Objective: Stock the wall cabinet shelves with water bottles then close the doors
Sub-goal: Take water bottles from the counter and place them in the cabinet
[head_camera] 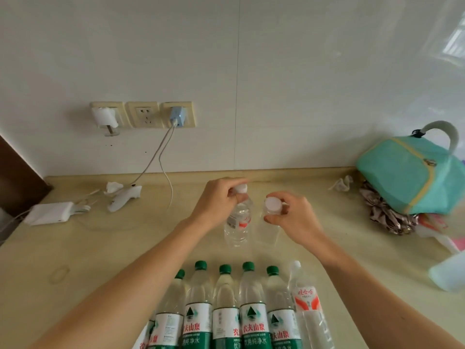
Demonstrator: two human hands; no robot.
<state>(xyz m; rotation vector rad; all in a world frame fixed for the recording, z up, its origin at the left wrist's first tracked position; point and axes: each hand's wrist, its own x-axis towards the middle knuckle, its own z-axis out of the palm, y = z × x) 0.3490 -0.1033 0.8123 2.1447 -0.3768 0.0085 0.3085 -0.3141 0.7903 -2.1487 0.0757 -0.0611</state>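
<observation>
Green-cap bottles: a row of them stands at the near edge of the worktop, close side by side, with green and white labels.
White-cap bottle: stands at the right end of that row, just beside the last green one, with a red and white label.
Left hand: fingers curled round the top of a small bottle, near its white cap.
Left bottle: clear, with a red and white label, tilted a little, its bottom close to the worktop; I cannot tell if it touches.
Right hand: fingers and thumb pinch the neck of a second small bottle, just under its white cap.
Right bottle: clear and hard to see, just beside the left bottle.
Bag: teal with a yellow stripe and a pale handle, at the far right, on top of crumpled things.
Sockets: three on the wall, two with plugs in them; a white cable hangs down to the worktop.
White box: lies at the far left of the worktop.
</observation>
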